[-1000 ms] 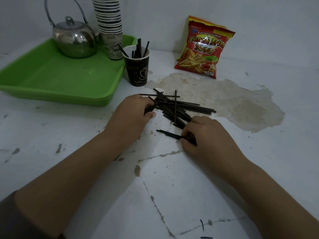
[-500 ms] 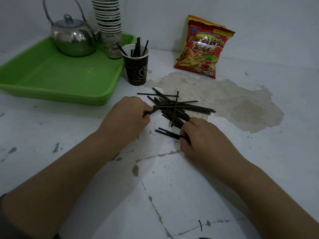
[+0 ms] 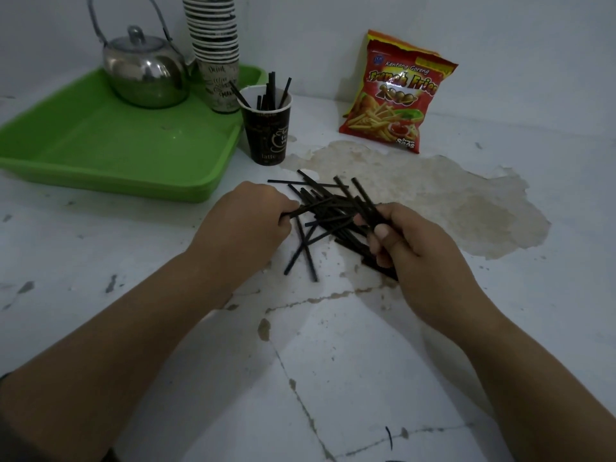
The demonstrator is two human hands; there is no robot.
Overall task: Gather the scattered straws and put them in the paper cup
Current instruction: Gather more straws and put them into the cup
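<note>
A heap of short black straws [image 3: 328, 208] lies on the white table between my hands. My left hand [image 3: 248, 225] is closed on a few straws at the heap's left side. My right hand [image 3: 413, 251] is turned palm-in and grips a bundle of straws at the heap's right side, raised a little off the table. Two loose straws [image 3: 305, 251] lie crossed just in front of the heap. The dark paper cup [image 3: 266, 131] stands upright behind the heap, beside the tray's corner, with several straws standing in it.
A green tray [image 3: 110, 155] at the back left holds a metal kettle [image 3: 145, 75] and a tall stack of paper cups [image 3: 216, 45]. A red snack bag [image 3: 396, 95] leans against the wall at the back right. A brownish worn patch [image 3: 450, 201] spreads right of the heap.
My right hand has lifted from the table and turned over with a bundle of straws in it. The heap has been pushed together and two straws now lie crossed in front.
</note>
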